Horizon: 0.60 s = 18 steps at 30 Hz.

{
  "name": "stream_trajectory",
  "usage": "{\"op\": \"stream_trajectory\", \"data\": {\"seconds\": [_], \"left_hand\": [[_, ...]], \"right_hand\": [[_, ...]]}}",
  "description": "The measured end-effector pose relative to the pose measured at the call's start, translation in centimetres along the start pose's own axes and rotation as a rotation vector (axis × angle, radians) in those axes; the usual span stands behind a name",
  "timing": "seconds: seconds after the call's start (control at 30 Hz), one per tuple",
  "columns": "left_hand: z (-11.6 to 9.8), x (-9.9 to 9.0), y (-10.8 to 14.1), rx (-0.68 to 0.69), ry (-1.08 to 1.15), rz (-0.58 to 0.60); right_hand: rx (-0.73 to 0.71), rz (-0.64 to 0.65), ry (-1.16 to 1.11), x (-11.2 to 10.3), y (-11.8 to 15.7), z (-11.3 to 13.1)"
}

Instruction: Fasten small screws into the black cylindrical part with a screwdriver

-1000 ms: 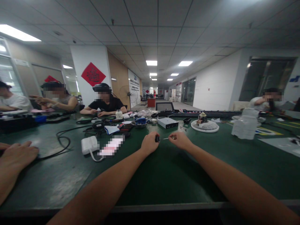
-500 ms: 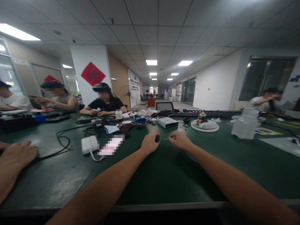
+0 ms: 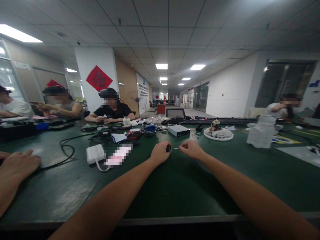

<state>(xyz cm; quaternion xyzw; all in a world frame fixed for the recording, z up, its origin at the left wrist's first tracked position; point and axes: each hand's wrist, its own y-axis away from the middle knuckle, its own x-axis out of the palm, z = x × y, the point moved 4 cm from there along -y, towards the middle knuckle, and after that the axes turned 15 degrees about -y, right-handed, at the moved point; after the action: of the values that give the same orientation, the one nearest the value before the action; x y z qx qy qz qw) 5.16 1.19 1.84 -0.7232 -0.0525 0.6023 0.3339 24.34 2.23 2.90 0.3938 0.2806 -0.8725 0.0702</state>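
1. The left hand (image 3: 159, 153) has its grip clamped on a small black cylindrical part (image 3: 168, 149).
2. The right hand (image 3: 192, 149) has its grip pinched on a thin metal pin (image 3: 176, 148), whose tip sits just beside the black part.
3. Both hands are above the green desk (image 3: 140, 200), with a white power adapter (image 3: 95, 153) to their left.

i see an electronics workroom: green table (image 3: 180, 190) at twelve o'clock, black cable (image 3: 66, 148) at ten, a co-worker (image 3: 112, 108) at eleven.

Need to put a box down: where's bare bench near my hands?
Bare green mat lies nearer you than your left hand and right hand, right of the white power adapter. Crowded: beyond, around the silver box and cables.
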Motion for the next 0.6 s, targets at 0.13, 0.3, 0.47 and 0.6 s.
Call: {"op": "stream_trajectory", "data": {"seconds": [0.13, 0.3, 0.47, 0.6], "left_hand": [[-0.17, -0.07, 0.02, 0.007, -0.007, 0.019], [-0.07, -0.14, 0.04, 0.015, -0.021, 0.027], [-0.18, -0.12, 0.02, 0.036, -0.027, 0.015], [-0.34, -0.2, 0.03, 0.032, -0.045, 0.03]], "right_hand": [[0.013, -0.059, 0.023, -0.36, 0.04, 0.15], [0.022, 0.021, 0.024, -0.14, 0.03, 0.1], [0.023, -0.033, -0.076, -0.44, 0.03, -0.02], [0.07, -0.03, 0.062, -0.41, 0.0, -0.36]]}}
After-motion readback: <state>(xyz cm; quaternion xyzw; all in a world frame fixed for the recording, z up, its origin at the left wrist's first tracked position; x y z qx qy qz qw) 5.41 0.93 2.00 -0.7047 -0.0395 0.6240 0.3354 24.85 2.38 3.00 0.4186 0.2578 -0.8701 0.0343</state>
